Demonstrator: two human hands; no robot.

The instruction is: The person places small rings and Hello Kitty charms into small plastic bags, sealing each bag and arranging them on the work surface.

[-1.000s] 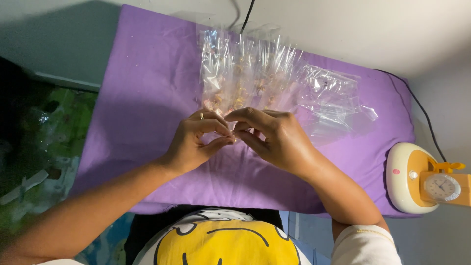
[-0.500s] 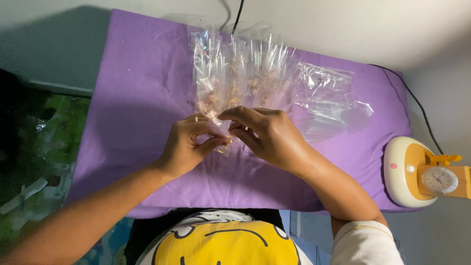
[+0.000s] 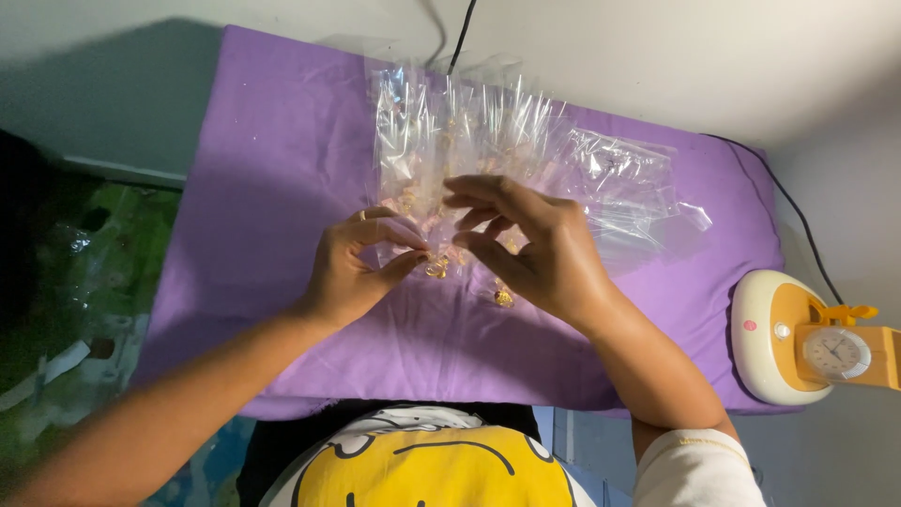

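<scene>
My left hand (image 3: pixel 357 268) and my right hand (image 3: pixel 535 249) meet over a purple cloth (image 3: pixel 272 188). Thumb and forefinger of the left hand pinch a small gold-coloured piece (image 3: pixel 436 269) at the lower edge of a clear plastic sleeve. The right hand's fingers curl over the same spot and touch the sleeve beside it. A fan of clear plastic sleeves (image 3: pixel 450 141) lies just beyond both hands. A second small gold piece (image 3: pixel 504 298) rests on the cloth under the right hand.
A loose clear bag (image 3: pixel 638 197) lies to the right of the sleeves. A yellow and white lamp base with a small round clock (image 3: pixel 807 343) stands at the right edge. A black cable (image 3: pixel 793 211) runs behind the cloth.
Both hands have stayed together at the sleeves' lower edge. The right hand's fingers have spread and lifted a little, and the small gold pieces now show below them.
</scene>
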